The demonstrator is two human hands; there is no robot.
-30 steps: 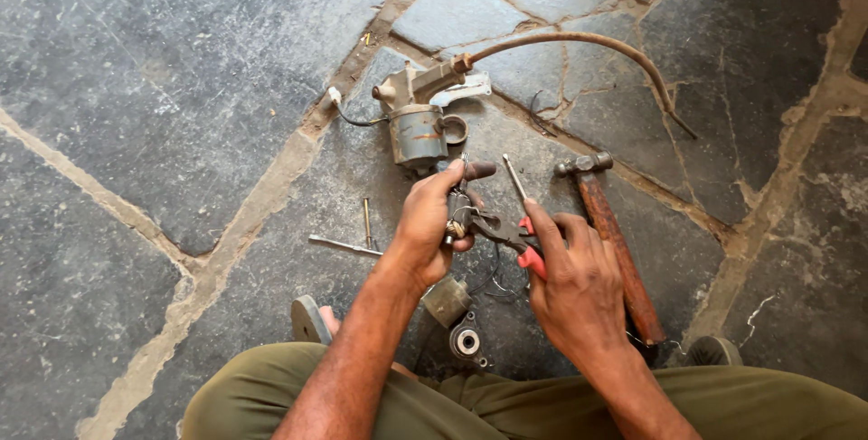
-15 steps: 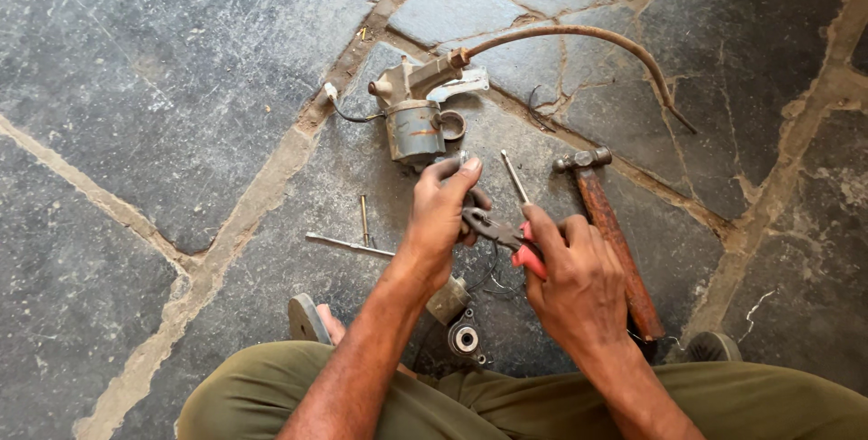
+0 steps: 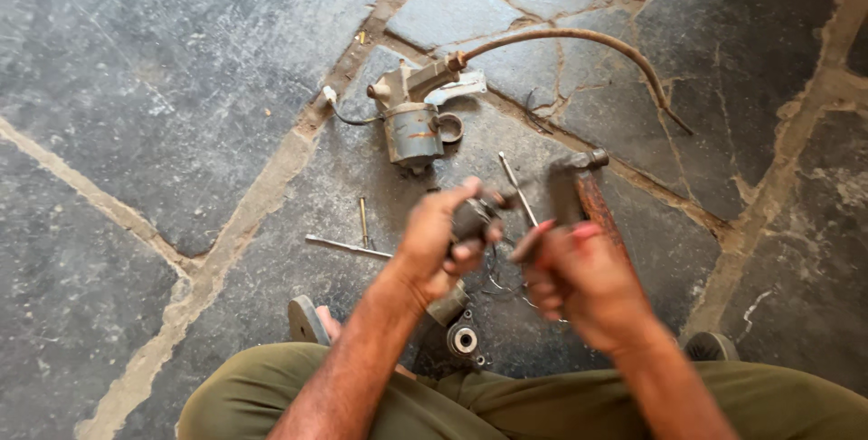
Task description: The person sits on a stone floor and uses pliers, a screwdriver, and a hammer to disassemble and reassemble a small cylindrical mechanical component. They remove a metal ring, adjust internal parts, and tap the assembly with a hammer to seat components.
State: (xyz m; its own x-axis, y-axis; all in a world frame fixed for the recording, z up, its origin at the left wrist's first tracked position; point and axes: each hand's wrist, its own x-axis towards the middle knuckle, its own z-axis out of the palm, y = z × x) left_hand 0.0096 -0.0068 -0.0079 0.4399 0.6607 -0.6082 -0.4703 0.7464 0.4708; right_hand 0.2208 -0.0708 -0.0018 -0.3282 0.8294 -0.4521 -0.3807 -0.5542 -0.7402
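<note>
- Since the earlier frame, both hands have risen off the stone floor [image 3: 163,69] and drawn toward the body; both are now motion-blurred.
- Left hand [image 3: 440,246]: grip closed around a small dark metal part [image 3: 472,218], held above the floor.
- Right hand [image 3: 579,282]: fingers curled around a red-handled tool [image 3: 542,236], likely pliers; blur hides the tool tip, which points toward the metal part.
- Pump-like metal assembly [image 3: 414,128]: grey cylindrical body, lying on the floor beyond the hands; a curved hose [image 3: 579,37] runs from its top to the right. Whether the body holds anything cannot be told.
- Hammer [image 3: 583,182]: on the floor, just beyond the right hand.
- Long bolts [image 3: 348,246]: loose on the floor, left of the left hand.
- Round bearing housing [image 3: 463,340]: on the floor, below the hands, near the knees.
</note>
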